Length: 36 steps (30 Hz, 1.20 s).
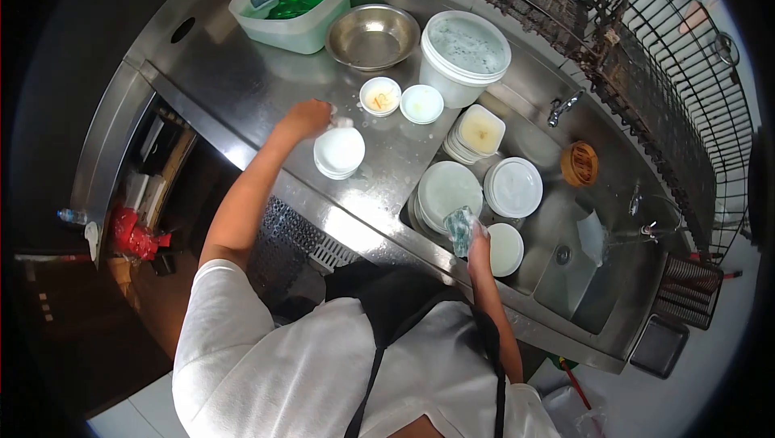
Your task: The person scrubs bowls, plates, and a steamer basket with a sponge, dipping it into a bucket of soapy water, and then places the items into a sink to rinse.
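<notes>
My right hand (pixel 479 247) is closed around a wet, greenish scrub sponge (pixel 459 230) with suds on it, over the edge of a stack of large whitish plates (pixel 449 192). Just above a stack of small white bowls (pixel 339 149) on the steel counter is my left hand (pixel 311 119). Its fingers are smeared and look soapy, so their grip does not show. Two more small bowls stand beyond it: one bowl (pixel 380 96) has orange-yellow residue inside, and the other bowl (pixel 421 104) holds pale liquid.
In the sink are a stack of square dishes (pixel 482 129), white round plates (pixel 517 188) and a round bowl (pixel 506 251). A white bucket (pixel 456 83) of sudsy water, a metal basin (pixel 372 37) and a tub (pixel 291 32) with green liquid stand behind. Faucet (pixel 565 107) and wire rack (pixel 613 42) are to the right.
</notes>
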Each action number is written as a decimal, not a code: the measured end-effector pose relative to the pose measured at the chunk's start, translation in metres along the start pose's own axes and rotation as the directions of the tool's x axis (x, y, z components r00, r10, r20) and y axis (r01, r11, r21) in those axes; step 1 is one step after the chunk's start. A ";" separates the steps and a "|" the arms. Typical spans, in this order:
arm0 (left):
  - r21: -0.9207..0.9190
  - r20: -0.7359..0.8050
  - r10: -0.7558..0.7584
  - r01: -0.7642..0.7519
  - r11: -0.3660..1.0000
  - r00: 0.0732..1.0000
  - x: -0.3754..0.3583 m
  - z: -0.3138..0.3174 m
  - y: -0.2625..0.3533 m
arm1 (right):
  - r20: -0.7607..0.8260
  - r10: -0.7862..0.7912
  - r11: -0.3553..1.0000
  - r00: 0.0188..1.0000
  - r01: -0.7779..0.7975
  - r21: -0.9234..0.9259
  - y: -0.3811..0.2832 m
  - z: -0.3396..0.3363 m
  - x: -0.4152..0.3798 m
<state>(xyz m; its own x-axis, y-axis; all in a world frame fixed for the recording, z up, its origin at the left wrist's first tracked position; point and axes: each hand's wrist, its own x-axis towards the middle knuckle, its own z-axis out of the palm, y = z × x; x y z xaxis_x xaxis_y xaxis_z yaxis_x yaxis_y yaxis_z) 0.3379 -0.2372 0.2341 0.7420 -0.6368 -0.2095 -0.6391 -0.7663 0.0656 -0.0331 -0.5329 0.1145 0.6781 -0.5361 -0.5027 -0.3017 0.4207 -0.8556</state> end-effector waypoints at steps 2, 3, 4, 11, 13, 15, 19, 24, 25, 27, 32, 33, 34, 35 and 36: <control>0.000 -0.012 -0.003 0.003 1.000 1.000 0.026 0.004 -0.001 | -0.001 0.002 1.000 1.000 -0.002 0.005 0.007 -0.008 -0.001; 0.003 -0.032 -0.002 0.002 1.000 0.999 0.042 0.006 0.000 | 0.005 0.008 1.000 1.000 -0.008 0.006 0.009 -0.010 -0.002; 0.005 -0.054 -0.001 0.001 1.000 0.999 0.056 0.010 0.002 | 0.011 0.013 1.000 1.000 -0.013 0.008 0.012 -0.013 -0.001; -0.074 -0.254 -0.077 0.060 0.995 0.964 0.163 0.090 0.006 | -0.101 -0.006 0.998 0.995 0.001 -0.056 0.023 -0.016 -0.016; -0.095 -0.257 -0.096 0.073 0.993 0.962 0.171 0.095 0.006 | -0.137 0.045 0.999 0.990 -0.046 -0.007 0.020 -0.014 -0.024; -0.098 -0.255 -0.147 0.126 0.987 0.956 0.172 0.093 0.011 | -0.152 0.028 0.996 0.988 -0.015 0.091 0.040 -0.023 -0.020; -0.150 -0.291 -0.138 0.097 0.984 0.947 0.173 0.089 0.014 | -0.087 0.056 0.980 0.995 -0.038 0.194 0.048 -0.038 -0.030; -0.148 -0.271 -0.093 0.054 0.987 0.958 0.173 0.076 0.003 | -0.122 0.028 0.982 0.992 -0.005 0.188 0.057 -0.045 -0.034; -0.173 -0.244 -0.109 0.068 0.983 0.964 0.169 0.068 0.003 | -0.113 0.044 0.988 0.993 -0.026 0.154 0.056 -0.045 -0.034; -0.225 -0.193 -0.136 0.091 0.970 0.972 0.166 0.058 0.000 | -0.136 0.086 0.990 0.987 -0.069 0.126 0.053 -0.042 -0.035; -0.601 0.074 -0.226 0.224 0.767 0.971 0.156 0.048 -0.016 | -0.135 0.022 0.995 0.991 -0.009 0.096 0.091 -0.053 -0.008; -0.672 0.142 -0.200 0.243 0.700 0.969 0.151 0.043 -0.016 | -0.139 0.008 0.998 0.990 0.000 0.055 0.091 -0.053 -0.009; -0.740 0.188 -0.184 0.262 0.619 0.965 0.139 0.030 -0.007 | -0.144 -0.006 1.000 0.990 0.009 0.015 0.086 -0.051 -0.010; -0.797 0.231 -0.162 0.282 0.534 0.959 0.126 0.019 0.004 | -0.150 -0.021 1.000 0.988 0.017 -0.023 0.082 -0.048 -0.011; -0.843 0.273 -0.133 0.303 0.445 0.953 0.117 0.008 0.015 | -0.127 -0.025 1.000 0.992 0.026 0.001 0.070 -0.041 -0.016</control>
<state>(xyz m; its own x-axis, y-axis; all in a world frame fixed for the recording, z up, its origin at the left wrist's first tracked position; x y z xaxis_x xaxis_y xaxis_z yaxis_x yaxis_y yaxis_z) 0.4138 -0.3222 0.2027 0.7366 -0.4819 -0.4746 0.1111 -0.6059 0.7877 -0.0925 -0.5249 0.0576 0.5951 -0.6351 -0.4924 -0.2836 0.4074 -0.8681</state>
